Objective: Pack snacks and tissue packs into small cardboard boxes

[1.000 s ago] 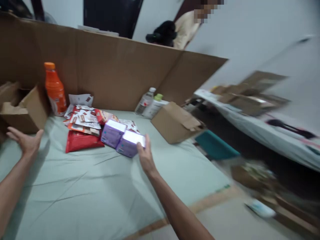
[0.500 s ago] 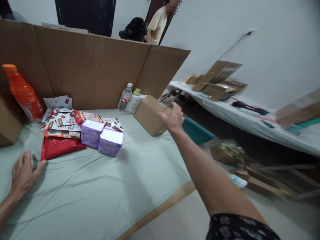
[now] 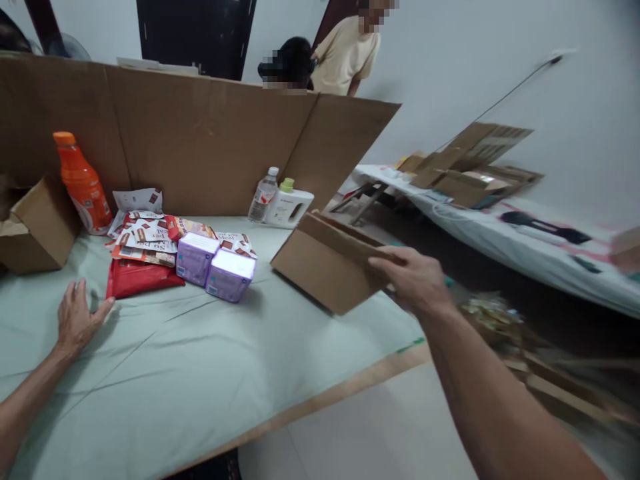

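My right hand [image 3: 413,280] grips the right end of a brown cardboard box [image 3: 325,263] and holds it tilted above the green-covered table [image 3: 200,373], near its right edge. Flat on the cloth at the left rests my left hand [image 3: 77,320], fingers spread, close to a red packet [image 3: 140,279]. Two purple packs [image 3: 217,267] lie side by side just left of the lifted box. Behind them is a heap of snack packets [image 3: 145,233].
An orange bottle [image 3: 83,183] and an open cardboard box [image 3: 35,227] stand at the left. A clear water bottle [image 3: 263,195] and a white bottle [image 3: 290,203] stand before the cardboard screen [image 3: 200,140]. Two people are behind it. Another table with flattened boxes [image 3: 470,173] is at right.
My right hand left the purple packs, reached the brown box and has lifted and tilted it toward me. My left hand dropped flat onto the cloth.
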A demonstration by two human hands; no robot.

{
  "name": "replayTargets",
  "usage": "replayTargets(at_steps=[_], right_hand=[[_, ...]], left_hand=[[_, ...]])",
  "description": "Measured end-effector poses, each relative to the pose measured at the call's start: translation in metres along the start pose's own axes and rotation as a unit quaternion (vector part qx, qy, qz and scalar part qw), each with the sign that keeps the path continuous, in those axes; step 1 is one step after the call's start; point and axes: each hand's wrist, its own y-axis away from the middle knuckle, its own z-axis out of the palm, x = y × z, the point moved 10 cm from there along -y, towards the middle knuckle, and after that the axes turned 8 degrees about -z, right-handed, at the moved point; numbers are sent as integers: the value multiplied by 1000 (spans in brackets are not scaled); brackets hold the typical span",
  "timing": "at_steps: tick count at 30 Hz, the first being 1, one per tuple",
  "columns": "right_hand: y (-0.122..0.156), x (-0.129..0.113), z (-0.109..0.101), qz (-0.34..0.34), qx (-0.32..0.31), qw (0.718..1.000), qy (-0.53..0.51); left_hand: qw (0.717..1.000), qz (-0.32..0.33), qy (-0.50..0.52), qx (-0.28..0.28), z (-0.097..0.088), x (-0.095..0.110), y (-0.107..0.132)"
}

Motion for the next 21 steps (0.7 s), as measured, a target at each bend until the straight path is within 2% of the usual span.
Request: replayTargets(at_steps=[2,4,7,9,12,14,16,18,21], right_hand=[[48,-17,-31,47,30,998,-21],[96,-37,-51,106,43,991,-65],[148,-83,-62,129,37,983,-124],[164,-124,-59,106,33,978,-177],[164,-195,-37,29,24,963,-266],[156,-243,-15,-38,7,945,-326],[147,-289,11,-111,-35,918,-379],[139,-329,33,-183,-104,883,-421],[128,-366,49,-249,-218,828,-452]], left_hand=[[1000,3,20,7,-4,2,1],[999,14,38,10,-7,8,7],[996,56,61,-13,-7,31,37],[986,120,98,-60,-6,57,71],[939,225,187,-181,-8,93,133],[904,248,236,-258,-13,102,160],[887,230,270,-295,-21,95,168],[885,189,292,-308,-29,78,161],[880,145,301,-338,-36,57,151]])
